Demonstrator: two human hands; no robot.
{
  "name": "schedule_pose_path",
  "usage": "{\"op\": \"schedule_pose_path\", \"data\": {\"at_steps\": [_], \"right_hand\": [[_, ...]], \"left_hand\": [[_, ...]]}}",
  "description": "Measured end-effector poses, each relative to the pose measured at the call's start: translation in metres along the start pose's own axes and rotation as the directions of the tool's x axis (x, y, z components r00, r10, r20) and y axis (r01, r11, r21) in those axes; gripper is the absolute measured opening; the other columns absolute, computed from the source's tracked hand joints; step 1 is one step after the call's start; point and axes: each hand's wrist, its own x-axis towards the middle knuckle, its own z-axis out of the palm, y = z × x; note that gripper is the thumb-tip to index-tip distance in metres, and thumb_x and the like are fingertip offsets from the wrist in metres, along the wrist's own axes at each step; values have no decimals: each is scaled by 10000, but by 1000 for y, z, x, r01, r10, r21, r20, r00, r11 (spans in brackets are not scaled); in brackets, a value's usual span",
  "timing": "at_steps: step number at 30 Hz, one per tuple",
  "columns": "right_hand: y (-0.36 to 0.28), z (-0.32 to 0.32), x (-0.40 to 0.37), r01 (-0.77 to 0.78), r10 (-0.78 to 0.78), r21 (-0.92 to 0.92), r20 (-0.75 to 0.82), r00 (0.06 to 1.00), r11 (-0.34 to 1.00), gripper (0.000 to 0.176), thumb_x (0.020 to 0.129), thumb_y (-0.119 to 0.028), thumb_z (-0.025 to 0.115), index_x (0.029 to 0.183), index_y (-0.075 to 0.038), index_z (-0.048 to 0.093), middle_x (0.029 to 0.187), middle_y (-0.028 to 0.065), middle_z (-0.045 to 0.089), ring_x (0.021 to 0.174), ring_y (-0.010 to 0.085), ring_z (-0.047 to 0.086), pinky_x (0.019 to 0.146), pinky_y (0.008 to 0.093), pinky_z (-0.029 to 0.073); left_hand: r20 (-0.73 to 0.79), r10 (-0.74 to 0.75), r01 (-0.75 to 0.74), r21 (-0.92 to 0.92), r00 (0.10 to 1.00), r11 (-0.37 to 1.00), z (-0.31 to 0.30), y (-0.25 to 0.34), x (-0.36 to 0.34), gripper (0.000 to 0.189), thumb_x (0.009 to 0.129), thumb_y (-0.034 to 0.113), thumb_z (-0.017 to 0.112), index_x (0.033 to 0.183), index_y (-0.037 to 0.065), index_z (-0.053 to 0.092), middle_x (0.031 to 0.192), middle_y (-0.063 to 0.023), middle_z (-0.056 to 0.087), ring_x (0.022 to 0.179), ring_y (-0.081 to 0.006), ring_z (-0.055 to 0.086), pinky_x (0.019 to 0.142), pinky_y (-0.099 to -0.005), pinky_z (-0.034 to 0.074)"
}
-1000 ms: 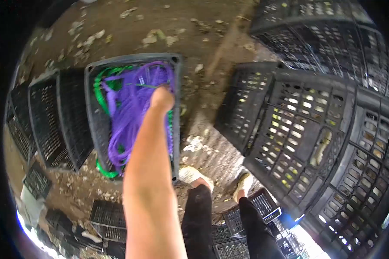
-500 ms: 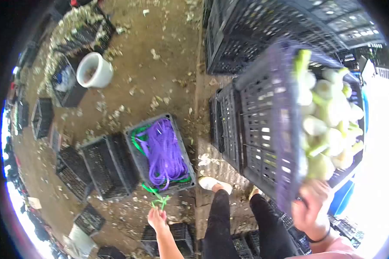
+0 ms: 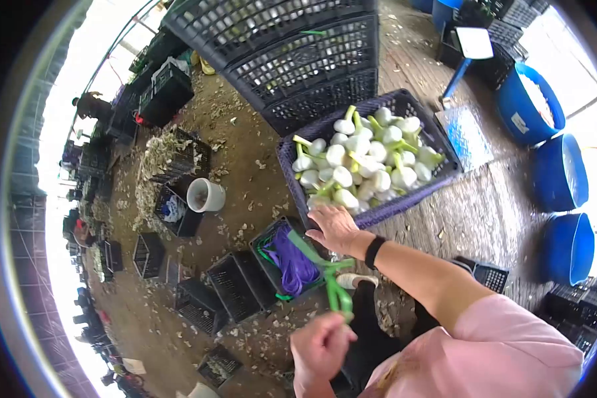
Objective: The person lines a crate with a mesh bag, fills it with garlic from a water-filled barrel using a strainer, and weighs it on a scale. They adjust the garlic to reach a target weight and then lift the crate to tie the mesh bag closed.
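Note:
A dark crate with a purple-wrapped rim (image 3: 290, 169) holds many white bulbs with green stems (image 3: 368, 156). At its near left corner lies my right hand (image 3: 337, 229), fingers spread over the rim and holding nothing. Lower down, my left hand (image 3: 323, 345) is closed on green straps (image 3: 338, 295), which hang knotted above its fingers. Beyond it, a grey crate (image 3: 257, 249) on the floor contains purple straps (image 3: 292, 265) and some green ones.
Tall stacked black crates (image 3: 298, 60) stand behind the bulbs. Blue tubs (image 3: 564, 245) line the right side, near a blue scale (image 3: 467, 136). Empty black crates (image 3: 235, 288), a white bucket (image 3: 205, 196) and scattered peelings lie to the left.
The view has swung right. The crate of bulbs now sits level beside the stack instead of tilted in my right hand, whose fingers have opened. The green straps are now raised.

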Motion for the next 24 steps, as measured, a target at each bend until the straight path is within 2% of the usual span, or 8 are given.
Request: {"op": "schedule_pose_path", "data": {"at_steps": [4, 7, 9, 11, 13, 15, 20, 24], "right_hand": [[8, -84, -80, 192, -182, 207, -66, 981, 959, 322, 818, -262, 598, 1064, -56, 575, 1164, 117, 552, 1074, 291, 521, 888, 401, 417], [70, -121, -166, -46, 22, 172, 137, 990, 984, 321, 827, -221, 579, 1096, -46, 567, 1164, 152, 550, 1091, 310, 513, 936, 377, 428], [107, -159, -225, -454, 392, 131, 336, 857, 881, 274, 840, -200, 545, 1071, -65, 597, 1158, 153, 552, 1066, 325, 524, 899, 387, 446], [186, -168, -313, -184, 237, -192, 307, 922, 964, 203, 809, -134, 538, 967, -37, 621, 1099, 172, 578, 1005, 329, 553, 856, 394, 461], [189, -208, -357, -435, 478, -202, 306, 823, 878, 258, 834, -196, 511, 981, -12, 619, 1040, 198, 608, 977, 346, 571, 842, 398, 460], [184, -233, -379, -739, 796, -302, 297, 527, 602, 304, 847, -262, 502, 944, -5, 632, 906, 196, 640, 852, 312, 623, 761, 384, 476], [156, -235, -389, -936, 867, 231, 367, 338, 267, 333, 870, -311, 488, 992, -20, 596, 873, 128, 638, 768, 218, 624, 651, 360, 487], [124, -221, -383, -916, 852, 395, 502, 150, -72, 286, 889, -318, 502, 1007, -63, 556, 865, 98, 635, 717, 192, 621, 592, 300, 473]], "left_hand": [[311, 533, -504, -173, 787, 846, 9, 89, -30, 193, 712, 75, 629, 897, 23, 648, 696, -69, 616, 495, -146, 541, 407, -272, 356], [288, 802, -701, -391, 523, 597, 17, 111, -28, 225, 664, 85, 674, 883, 37, 667, 676, -47, 616, 437, -120, 485, 368, -242, 280], [214, 858, -748, -423, 466, 512, 15, 119, -36, 224, 659, 87, 683, 881, 55, 672, 677, -50, 618, 440, -112, 481, 370, -228, 275], [123, 849, -742, -433, 514, 512, 12, 119, -44, 232, 662, 98, 694, 892, 70, 675, 693, -54, 623, 450, -102, 481, 366, -218, 269], [78, 845, -746, -433, 529, 506, 2, 118, -51, 243, 671, 114, 709, 910, 86, 679, 718, -60, 631, 461, -101, 485, 360, -210, 264], [12, 815, -739, -415, 579, 531, -10, 109, -56, 256, 693, 169, 708, 931, 83, 669, 749, -79, 636, 482, -117, 506, 372, -214, 293], [-264, 621, -675, -297, 738, 675, -54, 38, -70, 424, 765, 391, 661, 979, 28, 610, 829, -156, 643, 565, -189, 601, 447, -247, 449], [-416, -229, -46, -556, 880, 830, -116, 5, -82, 552, 737, 463, 706, 982, -14, 573, 1162, -183, 533, 654, -137, 581, 539, -209, 414]]}}
